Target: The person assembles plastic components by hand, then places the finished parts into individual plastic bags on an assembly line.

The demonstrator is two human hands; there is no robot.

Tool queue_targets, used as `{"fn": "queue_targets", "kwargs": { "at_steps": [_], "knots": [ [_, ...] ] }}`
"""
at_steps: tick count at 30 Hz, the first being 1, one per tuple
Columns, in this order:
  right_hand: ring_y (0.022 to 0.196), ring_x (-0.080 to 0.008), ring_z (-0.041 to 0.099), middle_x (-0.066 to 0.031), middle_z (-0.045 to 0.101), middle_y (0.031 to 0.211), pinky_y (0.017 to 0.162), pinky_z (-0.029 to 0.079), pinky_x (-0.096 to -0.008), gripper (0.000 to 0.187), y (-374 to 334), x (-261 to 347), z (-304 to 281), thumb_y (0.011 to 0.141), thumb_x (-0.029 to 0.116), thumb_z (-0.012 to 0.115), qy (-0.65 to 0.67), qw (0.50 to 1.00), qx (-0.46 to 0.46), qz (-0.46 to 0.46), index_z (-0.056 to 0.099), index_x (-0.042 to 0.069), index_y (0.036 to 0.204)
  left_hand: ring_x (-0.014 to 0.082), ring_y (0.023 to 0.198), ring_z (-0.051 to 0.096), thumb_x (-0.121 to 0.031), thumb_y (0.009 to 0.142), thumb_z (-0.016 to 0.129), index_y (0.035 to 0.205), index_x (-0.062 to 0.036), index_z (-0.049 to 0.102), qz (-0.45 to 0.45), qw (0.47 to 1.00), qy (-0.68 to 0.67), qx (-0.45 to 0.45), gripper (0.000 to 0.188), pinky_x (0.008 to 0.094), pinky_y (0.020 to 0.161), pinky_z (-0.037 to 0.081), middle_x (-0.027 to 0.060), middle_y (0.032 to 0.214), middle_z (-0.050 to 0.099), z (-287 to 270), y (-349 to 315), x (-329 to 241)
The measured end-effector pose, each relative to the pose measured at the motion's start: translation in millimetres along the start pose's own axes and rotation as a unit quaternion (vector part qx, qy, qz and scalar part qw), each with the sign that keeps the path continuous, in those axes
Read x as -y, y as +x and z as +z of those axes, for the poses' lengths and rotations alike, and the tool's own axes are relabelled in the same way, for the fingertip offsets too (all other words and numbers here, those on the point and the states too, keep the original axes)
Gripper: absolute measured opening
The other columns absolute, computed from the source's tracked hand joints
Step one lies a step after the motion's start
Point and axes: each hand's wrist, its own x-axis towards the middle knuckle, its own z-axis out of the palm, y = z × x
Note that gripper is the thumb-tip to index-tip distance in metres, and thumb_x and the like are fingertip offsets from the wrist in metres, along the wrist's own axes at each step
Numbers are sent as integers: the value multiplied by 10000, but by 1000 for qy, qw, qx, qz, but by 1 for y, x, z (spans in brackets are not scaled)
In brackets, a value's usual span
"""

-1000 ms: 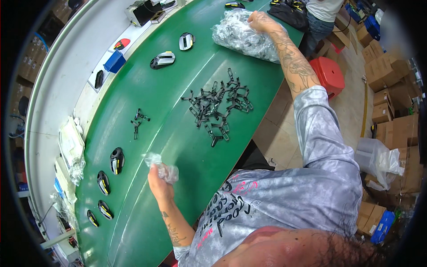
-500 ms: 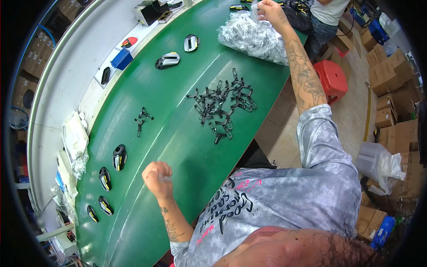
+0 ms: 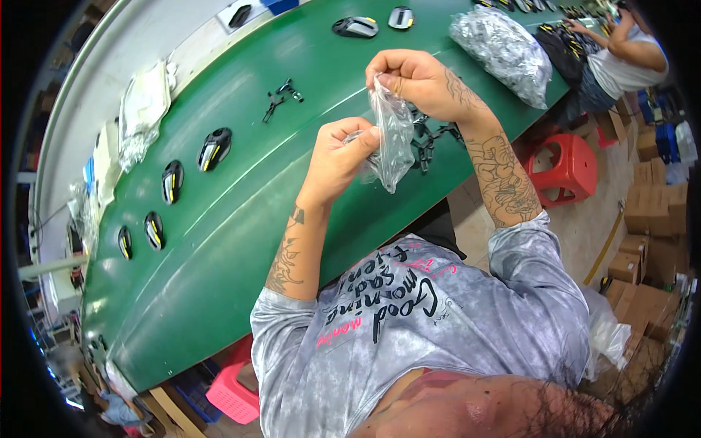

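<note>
Over the green table (image 3: 212,270), the right hand (image 3: 418,82) pinches a clear plastic bag (image 3: 395,139) by its top; the left hand (image 3: 342,157) grips its side, exactly where I can't quite tell from here. Black brackets (image 3: 424,152) peek out behind.

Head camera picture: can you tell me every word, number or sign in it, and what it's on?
Grey tie-dye shirt: big black handwriting-style letters, with smaller pink writing around them. I won't copy the words out.
Cardboard boxes: any print is too small and blurred to read.
Black-and-yellow part: any marks are too small to read.
Small clear bag: no writing I can see.
</note>
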Motion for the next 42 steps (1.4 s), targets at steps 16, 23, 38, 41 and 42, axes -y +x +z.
{"fn": "queue_targets", "kwargs": {
  "at_steps": [16, 23, 38, 41, 42],
  "knots": [
    [894, -198, 636, 12, 708, 906, 767, 466, -386, 136, 42, -41, 115, 788, 157, 758, -552, 780, -90, -281, 753, 116, 917, 51, 525, 395, -355, 1008, 674, 801, 1, 684, 19, 925, -40, -376, 412, 255, 473, 304, -49, 627, 503, -67, -32, 15],
    [843, -274, 694, -91, 751, 918, 775, 531, -401, 137, 133, -62, 58, 862, 194, 764, -425, 833, -231, -270, 759, 59, 885, 51, 524, 388, -383, 983, 708, 809, -13, 662, 0, 921, -25, -389, 412, 248, 471, 287, -53, 619, 466, -102, -60, 3],
    [773, -296, 685, -138, 705, 850, 729, 541, -397, 166, 156, -43, 47, 855, 177, 740, -265, 885, -358, -136, 684, 22, 832, 386, 1076, 662, 138, 734, 471, 1273, -19, 494, 11, 916, -224, -334, 562, 545, 883, 590, 190, 1206, 557, -98, -116, -3],
    [697, -314, 646, -121, 642, 808, 656, 536, -386, 116, 90, -41, 100, 895, 118, 718, -315, 883, -160, -310, 654, 25, 919, 485, 1277, 566, 95, 713, 429, 1485, -29, 332, 25, 930, -252, -266, 787, 660, 1002, 512, 253, 1438, 427, -78, -89, 4],
    [758, -352, 651, -140, 647, 839, 694, 539, -440, 85, 68, -55, 117, 874, 71, 673, -337, 885, -59, -314, 655, 16, 936, 486, 1290, 559, 73, 724, 426, 1493, -44, 329, 48, 924, -300, -234, 784, 628, 989, 529, 260, 1448, 425, -71, -76, 6]
  ]
}}
